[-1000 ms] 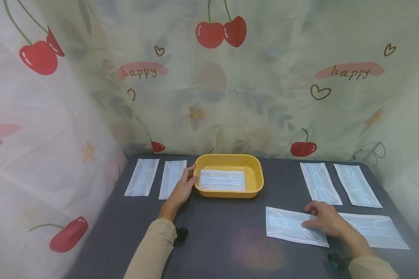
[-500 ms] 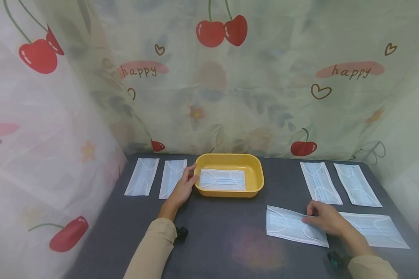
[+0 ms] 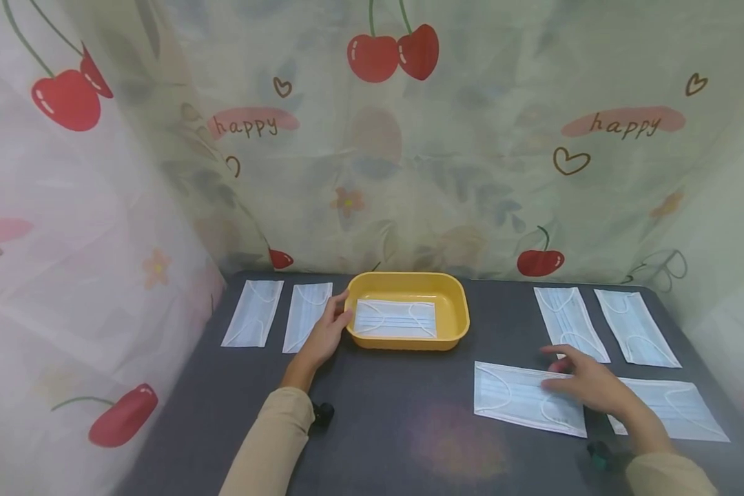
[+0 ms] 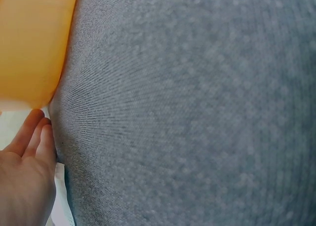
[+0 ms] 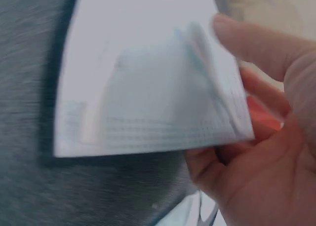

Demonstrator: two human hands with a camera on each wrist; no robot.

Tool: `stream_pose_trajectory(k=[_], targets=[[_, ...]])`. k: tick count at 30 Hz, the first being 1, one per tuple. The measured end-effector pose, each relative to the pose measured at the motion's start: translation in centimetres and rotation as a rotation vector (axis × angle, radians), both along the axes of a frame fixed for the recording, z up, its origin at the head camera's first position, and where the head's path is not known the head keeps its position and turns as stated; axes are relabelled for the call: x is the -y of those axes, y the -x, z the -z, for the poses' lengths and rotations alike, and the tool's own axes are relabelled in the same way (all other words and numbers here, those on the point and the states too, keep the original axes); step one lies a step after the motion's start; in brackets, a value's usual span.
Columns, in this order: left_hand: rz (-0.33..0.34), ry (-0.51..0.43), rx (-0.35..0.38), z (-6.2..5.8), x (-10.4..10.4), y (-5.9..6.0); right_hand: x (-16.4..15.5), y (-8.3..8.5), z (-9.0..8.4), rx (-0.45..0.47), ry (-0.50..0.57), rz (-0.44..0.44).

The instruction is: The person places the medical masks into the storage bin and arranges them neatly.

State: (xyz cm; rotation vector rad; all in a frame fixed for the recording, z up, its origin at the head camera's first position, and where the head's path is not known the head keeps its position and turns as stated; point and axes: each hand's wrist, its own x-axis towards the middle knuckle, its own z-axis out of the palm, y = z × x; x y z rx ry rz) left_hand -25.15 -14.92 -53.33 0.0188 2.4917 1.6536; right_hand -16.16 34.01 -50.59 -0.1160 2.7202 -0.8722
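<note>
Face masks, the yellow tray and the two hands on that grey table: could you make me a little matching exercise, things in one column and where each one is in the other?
Things:
1. Rectangular yellow plastic tray
2. Left hand
3. Right hand
4. Pale blue pleated face mask nearest the table's front edge

Places:
A. Lies flat on the grey table, its right end lifting under fingers
B. Rests against the tray's left rim
C. Stands at the back middle of the table, one mask inside it
D. Grips the end of a mask at the front right

Pairs: 1-C, 2-B, 3-D, 4-A
</note>
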Motion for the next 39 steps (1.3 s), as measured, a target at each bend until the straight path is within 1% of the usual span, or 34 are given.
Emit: stream_pose_trajectory(k=[2,4,8,12,14,20,25,31,39], targets=[[0.001,-0.003,-0.006,0.0,0.0,0.0,-0.3,0.0,-0.4,0.032,0.03,0.008],[0.0,-0.007,-0.011,0.1,0.0,0.0,-0.6,-0.1,-0.6,0.045,0.056,0.002],[-0.001,-0.009,-0.01,0.1,0.0,0.0,-0.9,-0.2,-0.5,0.047,0.048,0.004],[-0.001,-0.009,0.0,0.2,-0.1,-0.1,-0.8,-0.4,-0.3,0.056,0.049,0.035],[-0.002,-0.006,0.002,0.2,-0.1,-0.1,-0.7,-0.5,-0.2,0.035,0.059,0.035],[0.003,-0.01,-0.027,0.1,0.0,0.0,-0.1,-0.5,-0.3,-0.08,0.063,0.026],[-0.001,-0.009,-0.011,0.1,-0.1,0.1,0.1,-0.3,-0.3,-0.126,0.077,0.05],[-0.003,-0.01,-0.006,0.1,-0.1,0.1,-0.1,-0.2,-0.4,-0.147,0.095,0.075],[-0.002,-0.019,-0.012,0.2,-0.1,0.2,-0.3,0.0,-1.2,-0.117,0.105,0.109]])
